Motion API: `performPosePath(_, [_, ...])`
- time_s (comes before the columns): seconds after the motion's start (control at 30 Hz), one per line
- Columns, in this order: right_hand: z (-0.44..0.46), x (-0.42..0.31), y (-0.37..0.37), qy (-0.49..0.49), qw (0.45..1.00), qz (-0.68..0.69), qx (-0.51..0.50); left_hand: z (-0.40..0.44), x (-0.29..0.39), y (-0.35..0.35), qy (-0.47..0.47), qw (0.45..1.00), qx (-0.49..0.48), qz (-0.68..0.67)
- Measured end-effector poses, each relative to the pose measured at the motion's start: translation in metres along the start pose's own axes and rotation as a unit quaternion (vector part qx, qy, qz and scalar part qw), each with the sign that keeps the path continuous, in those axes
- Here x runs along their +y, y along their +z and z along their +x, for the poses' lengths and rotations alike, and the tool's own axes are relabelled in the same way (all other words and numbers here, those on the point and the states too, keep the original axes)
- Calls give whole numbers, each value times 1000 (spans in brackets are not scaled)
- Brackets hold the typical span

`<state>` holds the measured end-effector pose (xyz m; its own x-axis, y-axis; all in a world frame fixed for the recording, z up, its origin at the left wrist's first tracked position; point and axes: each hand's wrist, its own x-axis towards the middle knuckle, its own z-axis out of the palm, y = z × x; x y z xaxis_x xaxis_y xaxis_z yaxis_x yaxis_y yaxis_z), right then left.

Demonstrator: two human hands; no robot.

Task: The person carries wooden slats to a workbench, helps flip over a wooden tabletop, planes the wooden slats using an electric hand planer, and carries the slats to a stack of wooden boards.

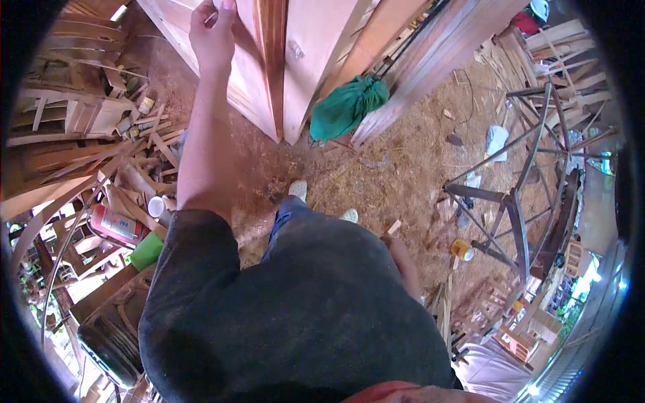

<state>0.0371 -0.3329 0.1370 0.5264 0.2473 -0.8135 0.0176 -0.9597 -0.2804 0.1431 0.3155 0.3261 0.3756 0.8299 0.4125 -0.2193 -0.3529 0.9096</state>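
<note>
My left hand [213, 33] is raised at the top, in front of pale wooden boards [312, 50] that stand upright with a reddish-brown strip [272, 67] between them. Its fingers are curled and the thumb bent in; whatever they pinch, if anything, is too small to make out. Low at my right side, partly covered by my dark shirt, hangs my right hand [400, 258]. A short, light piece of wood [394, 227] shows at its fingertips and appears gripped there. A green cloth bundle [349, 107] hangs by the boards' lower edge.
Wood scraps [158, 144], a red fire extinguisher [117, 223] and a green container [146, 252] crowd the left. On the right stand a dark metal frame [517, 215] and a yellow can [462, 250]. Sawdust covers the floor [403, 168].
</note>
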Motion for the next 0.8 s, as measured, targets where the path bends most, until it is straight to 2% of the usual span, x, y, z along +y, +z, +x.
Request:
performPosePath(0.1, [-31,-41,-32,14,998,-49,40,-3,-5,-4,-20,1000,-17,4])
performPosePath(0.2, [-37,-48,-53,-40,993,-55,101,-6,-35,-11,-45,999,-3,8])
performPosePath(0.3, [-44,-40,-67,-83,987,56,129,-55,-38,-15,-102,986,11,130])
performPosePath(0.33, [-49,-30,-65,-97,983,70,137,-69,-102,-42,-72,969,-65,225])
performPosePath(0.37, [-54,-19,-62,-112,979,85,147,-79,-154,-64,-39,937,-141,317])
performPosePath(0.4, [-60,-4,-57,-126,974,102,159,-149,-101,-64,-49,888,-179,421])
performPosePath(0.43, [-60,19,-45,-115,980,76,142,-207,-107,-76,-54,845,-265,462])
performPosePath(0.53, [-85,89,-32,-26,992,42,114,-407,-142,-105,-107,700,-551,442])
performPosePath(0.6, [-93,161,11,-1,982,76,170,-496,-142,-101,-120,586,-690,406])
performPosePath(0.67, [-120,219,46,58,973,120,189,-542,-154,-87,-94,482,-786,375])
performPosePath(0.7, [-137,242,60,86,971,138,173,-549,-147,-66,-63,431,-821,369])
performPosePath(0.8, [-186,297,82,148,967,159,135,-541,-175,6,235,273,-873,329])
